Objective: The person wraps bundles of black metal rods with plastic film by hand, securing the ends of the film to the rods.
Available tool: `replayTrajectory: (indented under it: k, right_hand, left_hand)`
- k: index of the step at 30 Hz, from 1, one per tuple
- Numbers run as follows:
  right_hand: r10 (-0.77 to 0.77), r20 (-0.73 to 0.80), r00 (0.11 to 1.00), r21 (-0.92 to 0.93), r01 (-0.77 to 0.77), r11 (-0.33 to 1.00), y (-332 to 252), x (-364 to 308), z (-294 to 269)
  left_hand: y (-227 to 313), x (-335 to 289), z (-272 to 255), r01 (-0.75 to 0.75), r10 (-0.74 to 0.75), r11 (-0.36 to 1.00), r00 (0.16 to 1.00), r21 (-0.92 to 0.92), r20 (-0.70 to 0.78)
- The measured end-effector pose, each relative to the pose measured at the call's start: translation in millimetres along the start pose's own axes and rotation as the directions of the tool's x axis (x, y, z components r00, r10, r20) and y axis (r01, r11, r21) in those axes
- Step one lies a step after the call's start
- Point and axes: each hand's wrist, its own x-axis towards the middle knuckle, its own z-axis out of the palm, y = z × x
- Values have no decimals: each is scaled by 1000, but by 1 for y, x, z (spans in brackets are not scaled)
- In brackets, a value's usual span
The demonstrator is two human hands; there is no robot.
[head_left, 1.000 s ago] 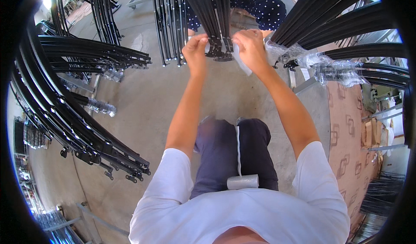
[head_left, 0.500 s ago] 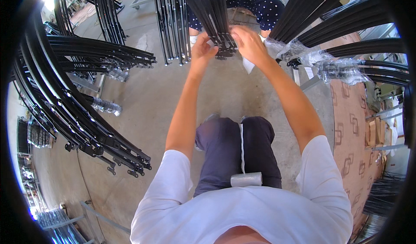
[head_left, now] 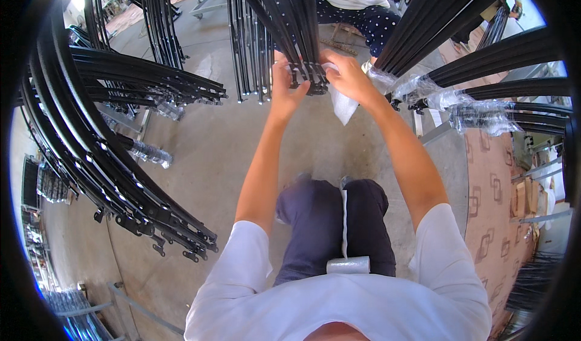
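A bundle of long black rods [head_left: 290, 23] slants down from the top, its flat ends with holes held between my two hands. My left hand [head_left: 286, 96] curls round the left side of these ends, thumb in front and fingers partly hidden behind. My right hand [head_left: 350, 77] is closed at the right side of the bundle, pinching a thin white sheet [head_left: 344, 107] that hangs below it. Part of the sheet is behind my fingers.
More black rods [head_left: 251, 50] hang just left. Curved black tubes [head_left: 115, 153] sweep down at the left. Film-wrapped bundles [head_left: 484, 112] jut in from the right. A person in dotted trousers [head_left: 357, 21] sits opposite. A silvery cylinder [head_left: 348, 265] rests at my lap.
My hands and the rod ends sit slightly lower in view. More of the white sheet hangs out below my right hand. The surroundings have shifted a little with my head.
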Motion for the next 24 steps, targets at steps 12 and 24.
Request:
replayTrajectory:
  k: [12,24]
  right_hand:
    - [65,-53,997,69,-61,996,3,3,8]
    - [135,-100,986,62,-129,990,-4,-2,9]
  left_hand:
    - [24,12,16,-70,103,900,993,431,-53]
    - [-1,3,-16,101,-110,988,991,-113,-78]
